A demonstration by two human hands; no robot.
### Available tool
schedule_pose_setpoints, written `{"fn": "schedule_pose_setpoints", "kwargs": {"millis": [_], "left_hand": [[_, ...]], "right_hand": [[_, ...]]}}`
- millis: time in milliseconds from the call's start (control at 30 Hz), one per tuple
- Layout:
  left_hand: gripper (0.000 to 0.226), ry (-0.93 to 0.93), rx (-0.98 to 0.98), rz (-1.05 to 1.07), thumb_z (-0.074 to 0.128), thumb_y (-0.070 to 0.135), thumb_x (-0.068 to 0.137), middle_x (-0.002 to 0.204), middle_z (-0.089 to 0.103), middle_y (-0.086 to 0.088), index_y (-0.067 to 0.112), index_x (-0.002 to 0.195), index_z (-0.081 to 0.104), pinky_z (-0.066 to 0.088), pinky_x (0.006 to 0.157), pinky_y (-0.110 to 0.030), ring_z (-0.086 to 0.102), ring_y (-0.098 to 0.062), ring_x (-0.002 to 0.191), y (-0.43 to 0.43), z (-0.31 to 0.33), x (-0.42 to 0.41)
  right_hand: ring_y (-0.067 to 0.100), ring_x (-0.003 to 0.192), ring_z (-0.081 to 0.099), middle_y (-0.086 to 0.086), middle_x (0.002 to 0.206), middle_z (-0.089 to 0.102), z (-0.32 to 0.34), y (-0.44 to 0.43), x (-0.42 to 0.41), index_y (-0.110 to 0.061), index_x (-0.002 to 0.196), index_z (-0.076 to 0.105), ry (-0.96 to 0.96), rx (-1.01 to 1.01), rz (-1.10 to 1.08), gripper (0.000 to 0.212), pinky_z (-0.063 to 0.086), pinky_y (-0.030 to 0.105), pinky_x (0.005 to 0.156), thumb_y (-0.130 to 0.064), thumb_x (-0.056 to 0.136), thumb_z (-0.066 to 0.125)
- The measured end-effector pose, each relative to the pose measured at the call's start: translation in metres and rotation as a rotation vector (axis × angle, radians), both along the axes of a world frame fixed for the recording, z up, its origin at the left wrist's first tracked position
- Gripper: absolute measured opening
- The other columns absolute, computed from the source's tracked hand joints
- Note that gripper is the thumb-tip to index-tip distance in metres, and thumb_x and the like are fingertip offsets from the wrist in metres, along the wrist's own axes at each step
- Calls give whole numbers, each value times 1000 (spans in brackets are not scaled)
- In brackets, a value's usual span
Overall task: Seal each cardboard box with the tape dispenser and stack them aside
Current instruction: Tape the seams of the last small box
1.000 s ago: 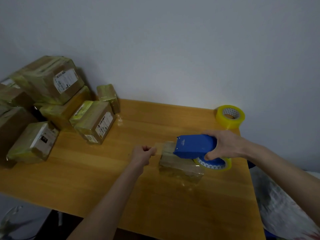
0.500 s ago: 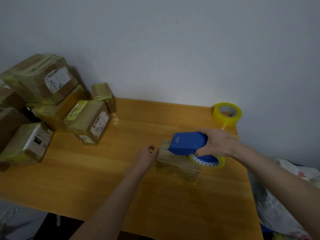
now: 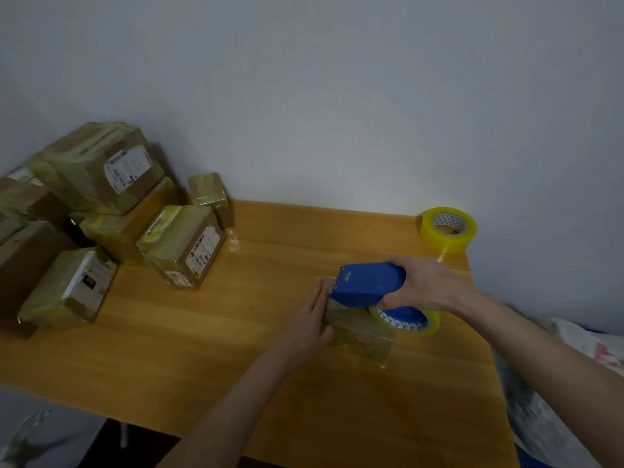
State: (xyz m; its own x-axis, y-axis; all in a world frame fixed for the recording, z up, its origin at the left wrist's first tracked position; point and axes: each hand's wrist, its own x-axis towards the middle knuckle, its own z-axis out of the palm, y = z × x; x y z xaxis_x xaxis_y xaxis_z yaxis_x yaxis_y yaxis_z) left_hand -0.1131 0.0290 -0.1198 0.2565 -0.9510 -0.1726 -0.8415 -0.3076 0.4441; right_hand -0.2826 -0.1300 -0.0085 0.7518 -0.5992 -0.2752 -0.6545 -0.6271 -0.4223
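A small brown cardboard box [image 3: 361, 332], glossy with clear tape, lies flat on its broad face. Over its far end sits the blue tape dispenser [image 3: 366, 287], nose pointing left, with its yellow-edged tape roll [image 3: 405, 320] at the box's right side. The right hand [image 3: 423, 285] grips the dispenser's rear. The left hand [image 3: 309, 324] lies flat against the box's left side. Well to the box's left, taped cardboard boxes [image 3: 101, 211] with white labels lie piled.

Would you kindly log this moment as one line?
phase: sealing | left hand flat against box | right hand grips tape dispenser over box
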Motion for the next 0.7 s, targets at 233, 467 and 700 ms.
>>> {"fn": "schedule_pose_setpoints", "kwargs": {"millis": [233,467,700], "left_hand": [[83,-392,-2,-113,35,55,96,153,-28,2,19,146,-21,-3,117,-29,-17,-8,142,-5,-5,-1],[71,-478,5,-166,34,41,101,151,-30,1,19,145,-18,-11,114,-29,-27,-12,138,-6,-11,-1],[68,-478,58,-167,37,34,102,151,-24,6,17,151,-7,-6,116,-30,-22,-7,137,-9,-4,17]], "right_hand": [[14,96,56,-10,111,55,1,-1,-6,-34,137,43,-9,3,8,82,51,29,78,-66,67,71],[12,86,59,-10,103,60,-5,0,-1,-35,120,50,-55,-31,3,62,55,30,72,-59,67,71],[10,83,56,-10,100,58,-5,1,17,-33,116,50,-82,-9,12,59,44,23,60,-58,67,72]]}}
